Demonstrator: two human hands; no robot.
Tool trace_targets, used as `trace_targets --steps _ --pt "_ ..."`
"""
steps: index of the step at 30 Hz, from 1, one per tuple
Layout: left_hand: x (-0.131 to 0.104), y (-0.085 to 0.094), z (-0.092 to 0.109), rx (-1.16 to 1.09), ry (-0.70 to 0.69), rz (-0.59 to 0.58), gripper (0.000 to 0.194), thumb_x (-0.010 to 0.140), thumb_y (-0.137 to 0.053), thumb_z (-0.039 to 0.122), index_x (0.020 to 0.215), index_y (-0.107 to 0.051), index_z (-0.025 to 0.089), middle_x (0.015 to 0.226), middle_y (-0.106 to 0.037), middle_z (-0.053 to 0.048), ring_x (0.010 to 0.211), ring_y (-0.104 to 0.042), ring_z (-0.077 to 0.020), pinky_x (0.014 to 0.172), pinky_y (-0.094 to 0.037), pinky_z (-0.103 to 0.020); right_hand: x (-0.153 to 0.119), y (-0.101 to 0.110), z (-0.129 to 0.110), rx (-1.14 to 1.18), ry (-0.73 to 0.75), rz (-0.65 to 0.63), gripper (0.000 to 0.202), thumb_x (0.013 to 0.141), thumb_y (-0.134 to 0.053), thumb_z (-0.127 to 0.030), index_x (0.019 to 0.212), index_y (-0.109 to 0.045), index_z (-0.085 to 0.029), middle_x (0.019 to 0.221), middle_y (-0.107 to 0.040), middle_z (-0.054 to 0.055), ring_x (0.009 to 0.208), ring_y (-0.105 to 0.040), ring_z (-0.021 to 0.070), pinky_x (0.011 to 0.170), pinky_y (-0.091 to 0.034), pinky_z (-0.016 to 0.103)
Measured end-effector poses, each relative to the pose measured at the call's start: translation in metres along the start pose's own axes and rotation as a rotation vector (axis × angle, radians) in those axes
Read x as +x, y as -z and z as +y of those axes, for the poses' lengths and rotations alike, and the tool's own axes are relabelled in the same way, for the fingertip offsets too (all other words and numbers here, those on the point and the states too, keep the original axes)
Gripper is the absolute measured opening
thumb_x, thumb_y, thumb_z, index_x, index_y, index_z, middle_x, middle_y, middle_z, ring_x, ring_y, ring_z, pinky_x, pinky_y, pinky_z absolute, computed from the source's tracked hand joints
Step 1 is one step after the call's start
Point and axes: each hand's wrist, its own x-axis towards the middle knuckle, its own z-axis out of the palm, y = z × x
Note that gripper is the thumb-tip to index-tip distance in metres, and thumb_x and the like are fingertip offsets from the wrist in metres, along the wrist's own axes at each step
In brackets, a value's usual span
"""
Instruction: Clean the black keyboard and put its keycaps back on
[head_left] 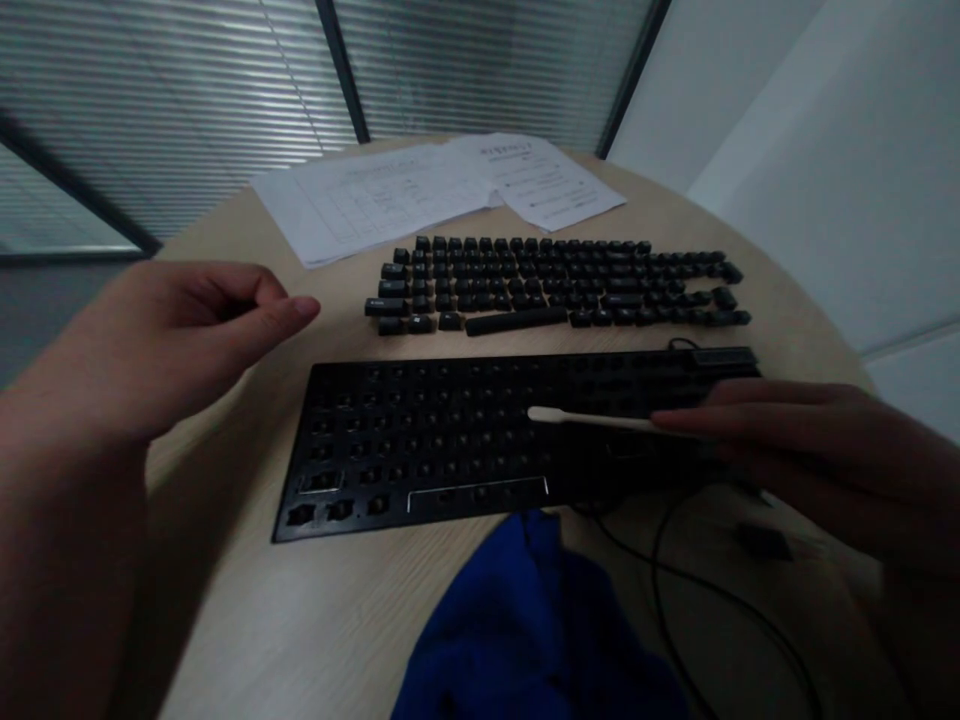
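A black keyboard base with its keycaps off lies on the table, its bare switches and a wire stabiliser bar showing. My right hand grips a pale toothbrush by its handle, the head pointing left over the middle of the keyboard base. Its bristle side is turned down and hidden, so contact with the switches cannot be made out. My left hand hovers left of the base with curled fingers and the thumb pointing right; nothing shows in it. Behind the base, loose black keycaps lie in keyboard order.
Printed papers lie at the back of the round wooden table. Black cable loops at the front right, near a small dark object. Blue cloth is at the front edge. Blinds and a white wall stand behind.
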Motion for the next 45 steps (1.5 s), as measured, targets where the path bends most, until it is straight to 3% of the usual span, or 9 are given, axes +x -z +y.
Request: trace_targets --steps 5,11,17,23,28,33,37,41,45 --pt "-0.003 -0.001 0.013 -0.021 -0.005 -0.021 0.048 0.076 -0.054 0.066 0.065 -0.053 0.02 0.056 -0.037 0.005 0.054 -0.032 -0.0075 0.053 -0.025 -0.025 0.022 -0.013 -0.004 0.032 0.089 -0.074 0.041 0.101 -0.05 -0.016 0.138 -0.066 -0.026 0.086 -0.067 0.004 0.067 -0.064 0.0131 0.059 -0.051 0.022" --pt "0.0 0.0 0.004 -0.002 -0.049 -0.002 0.047 0.077 -0.055 0.066 0.063 -0.054 0.021 0.055 -0.041 0.004 0.053 -0.036 -0.0103 0.053 -0.027 -0.029 0.012 -0.002 -0.015 0.095 0.163 -0.136 0.045 0.1 -0.05 -0.013 0.139 -0.065 -0.027 0.085 -0.07 0.004 0.068 -0.065 0.0136 0.059 -0.05 0.022" --pt "0.002 -0.002 -0.004 -0.019 -0.067 -0.033 0.046 0.081 -0.056 0.064 0.064 -0.052 0.022 0.054 -0.04 0.005 0.053 -0.036 -0.0106 0.053 -0.025 -0.029 0.016 -0.011 -0.011 0.015 0.149 -0.023 0.042 0.099 -0.051 -0.013 0.136 -0.068 -0.025 0.082 -0.067 0.003 0.064 -0.062 0.0127 0.057 -0.048 0.023" --pt "0.001 -0.001 -0.005 -0.018 -0.095 -0.029 0.046 0.085 -0.056 0.063 0.066 -0.051 0.021 0.055 -0.039 0.005 0.053 -0.035 -0.0103 0.054 -0.025 -0.029 0.014 -0.009 -0.008 0.051 0.135 -0.114 0.04 0.099 -0.052 -0.016 0.133 -0.07 -0.028 0.079 -0.067 0.003 0.063 -0.062 0.0129 0.056 -0.049 0.023" --pt "0.002 -0.002 -0.005 -0.023 -0.08 -0.034 0.044 0.084 -0.056 0.061 0.067 -0.052 0.021 0.054 -0.039 0.005 0.053 -0.035 -0.01 0.056 -0.024 -0.029 0.012 -0.006 -0.005 0.008 0.104 -0.047 0.042 0.099 -0.053 -0.016 0.136 -0.069 -0.028 0.081 -0.067 0.003 0.066 -0.063 0.0141 0.058 -0.05 0.025" --pt "0.003 -0.002 -0.007 -0.036 -0.094 -0.047 0.043 0.085 -0.057 0.06 0.067 -0.051 0.021 0.054 -0.04 0.005 0.053 -0.035 -0.0105 0.055 -0.025 -0.03 0.013 -0.005 -0.001 0.05 0.134 -0.106 0.04 0.1 -0.052 -0.015 0.134 -0.069 -0.029 0.082 -0.066 0.002 0.067 -0.063 0.013 0.059 -0.049 0.024" --pt "0.004 0.0 -0.009 -0.028 -0.091 -0.043 0.045 0.084 -0.056 0.062 0.066 -0.051 0.022 0.054 -0.04 0.005 0.053 -0.036 -0.011 0.055 -0.025 -0.03 0.015 -0.005 -0.002 0.028 0.134 -0.033 0.04 0.1 -0.051 -0.014 0.135 -0.068 -0.026 0.079 -0.064 0.001 0.066 -0.062 0.0121 0.06 -0.047 0.023" --pt "0.004 0.0 -0.008 -0.033 -0.081 -0.048 0.045 0.083 -0.056 0.063 0.066 -0.051 0.022 0.056 -0.04 0.005 0.055 -0.037 -0.0118 0.056 -0.027 -0.03 0.012 0.003 0.005 0.087 0.16 -0.093 0.035 0.099 -0.051 -0.015 0.125 -0.073 -0.025 0.077 -0.067 0.001 0.064 -0.063 0.0123 0.058 -0.047 0.024" --pt "0.005 -0.002 -0.006 -0.031 -0.084 -0.08 0.045 0.084 -0.054 0.063 0.066 -0.051 0.022 0.058 -0.041 0.005 0.057 -0.038 -0.0124 0.058 -0.028 -0.029 0.007 0.012 0.028 -0.043 0.104 0.09 0.032 0.097 -0.054 -0.016 0.12 -0.075 -0.024 0.085 -0.075 0.003 0.071 -0.068 0.0159 0.063 -0.05 0.027"
